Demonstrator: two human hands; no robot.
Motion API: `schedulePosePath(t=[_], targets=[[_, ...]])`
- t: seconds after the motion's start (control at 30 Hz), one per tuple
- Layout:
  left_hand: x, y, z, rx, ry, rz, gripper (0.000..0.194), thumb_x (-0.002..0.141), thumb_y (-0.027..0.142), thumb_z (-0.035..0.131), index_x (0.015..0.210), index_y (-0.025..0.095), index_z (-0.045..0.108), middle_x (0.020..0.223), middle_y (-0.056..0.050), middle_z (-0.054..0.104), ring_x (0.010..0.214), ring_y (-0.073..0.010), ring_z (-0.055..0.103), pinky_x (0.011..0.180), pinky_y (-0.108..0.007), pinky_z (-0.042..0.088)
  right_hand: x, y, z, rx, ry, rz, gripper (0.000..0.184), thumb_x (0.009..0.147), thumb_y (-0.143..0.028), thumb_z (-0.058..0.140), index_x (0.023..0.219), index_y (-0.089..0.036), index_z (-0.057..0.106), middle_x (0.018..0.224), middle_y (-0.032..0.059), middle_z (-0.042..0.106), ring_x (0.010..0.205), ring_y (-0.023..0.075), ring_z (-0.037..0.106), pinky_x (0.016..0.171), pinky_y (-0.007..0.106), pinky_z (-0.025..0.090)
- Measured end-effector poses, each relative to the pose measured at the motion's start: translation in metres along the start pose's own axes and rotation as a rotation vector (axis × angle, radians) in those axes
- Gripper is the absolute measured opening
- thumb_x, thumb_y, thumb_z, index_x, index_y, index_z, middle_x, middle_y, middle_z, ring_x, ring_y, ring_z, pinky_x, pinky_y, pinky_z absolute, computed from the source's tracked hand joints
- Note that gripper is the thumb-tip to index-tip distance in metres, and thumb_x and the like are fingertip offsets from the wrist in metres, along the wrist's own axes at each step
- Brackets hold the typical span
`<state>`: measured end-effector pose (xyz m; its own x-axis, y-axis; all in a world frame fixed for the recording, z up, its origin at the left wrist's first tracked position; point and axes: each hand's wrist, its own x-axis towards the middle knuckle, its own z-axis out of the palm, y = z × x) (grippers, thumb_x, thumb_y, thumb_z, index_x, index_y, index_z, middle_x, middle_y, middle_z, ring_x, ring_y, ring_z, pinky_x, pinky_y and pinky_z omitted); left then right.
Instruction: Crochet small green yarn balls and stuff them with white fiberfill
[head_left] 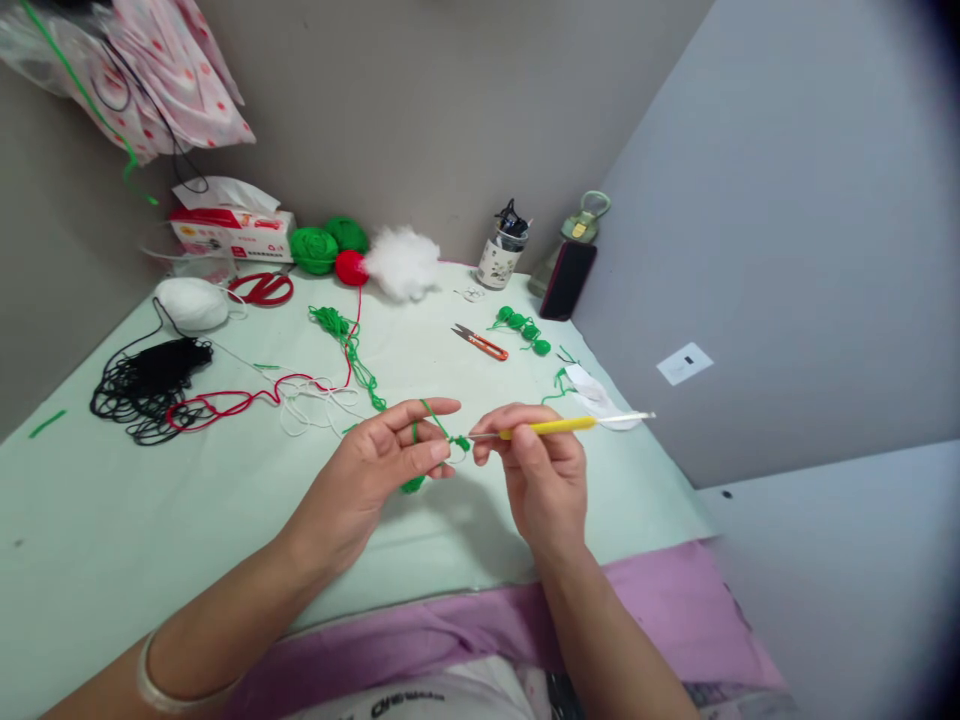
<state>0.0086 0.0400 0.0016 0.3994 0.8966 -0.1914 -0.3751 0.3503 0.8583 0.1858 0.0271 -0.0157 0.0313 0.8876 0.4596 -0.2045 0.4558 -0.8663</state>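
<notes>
Between thumb and fingers, my left hand (386,450) pinches a small piece of green crochet work (460,443). Green yarn loops over its raised index finger, and more green yarn (412,484) shows below the hand. My right hand (544,470) is closed around a crochet hook with a yellow grip (559,427). The hook's thin metal tip points left and reaches the green piece; its other end sticks out to the right. A thin pale loop hangs by the left fingertips, its kind unclear.
Behind my hands lie loose green yarn (330,320), orange thread snips (480,342) and small green balls (523,328). Black yarn (161,375), red scissors (266,289) and white yarn (192,303) are on the left. White stuffing (403,263), a pen cup (501,258) and a phone (568,280) stand near the walls.
</notes>
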Motion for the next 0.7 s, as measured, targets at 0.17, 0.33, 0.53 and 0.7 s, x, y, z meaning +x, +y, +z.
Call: schedulePosePath(t=[0.17, 0.33, 0.53, 0.7], targets=[[0.001, -0.004, 0.002, 0.049, 0.01, 0.036, 0.03, 0.087, 0.028, 0.078, 0.116, 0.029, 0.076, 0.086, 0.003, 0.069, 0.082, -0.0112, 0.064, 0.078, -0.023, 0.045, -0.002, 0.001, 0.007, -0.165, -0.025, -0.116, 0.02, 0.099, -0.019, 0.061, 0.106, -0.027, 0.078, 0.103, 0.0056, 0.076, 0.077, 0.0149, 0.069, 0.066, 0.03, 0.06], [0.001, -0.006, 0.006, 0.012, 0.074, 0.05, 0.034, 0.083, 0.03, 0.082, 0.116, 0.027, 0.076, 0.081, 0.003, 0.068, 0.082, -0.012, 0.065, 0.077, -0.023, 0.045, -0.008, 0.0, 0.007, -0.471, -0.046, -0.299, 0.029, 0.099, -0.013, 0.059, 0.116, -0.03, 0.074, 0.105, 0.0058, 0.076, 0.091, 0.0188, 0.072, 0.073, 0.033, 0.062], [0.002, -0.008, 0.006, -0.212, -0.028, -0.072, 0.037, 0.08, 0.027, 0.086, 0.116, 0.02, 0.078, 0.084, 0.0, 0.073, 0.075, -0.0097, 0.066, 0.078, -0.021, 0.053, -0.013, 0.003, 0.004, -0.787, -0.084, -0.516, 0.041, 0.096, -0.008, 0.06, 0.129, -0.031, 0.07, 0.113, 0.0068, 0.074, 0.101, 0.0196, 0.072, 0.08, 0.033, 0.062], [0.004, -0.003, 0.0, -0.258, -0.029, -0.088, 0.035, 0.084, 0.019, 0.081, 0.118, 0.018, 0.078, 0.079, 0.001, 0.071, 0.072, -0.0085, 0.067, 0.074, -0.018, 0.055, -0.003, -0.004, 0.003, -0.414, -0.005, -0.236, 0.024, 0.097, -0.014, 0.062, 0.11, -0.028, 0.077, 0.097, 0.004, 0.077, 0.086, 0.0188, 0.072, 0.074, 0.035, 0.06]])
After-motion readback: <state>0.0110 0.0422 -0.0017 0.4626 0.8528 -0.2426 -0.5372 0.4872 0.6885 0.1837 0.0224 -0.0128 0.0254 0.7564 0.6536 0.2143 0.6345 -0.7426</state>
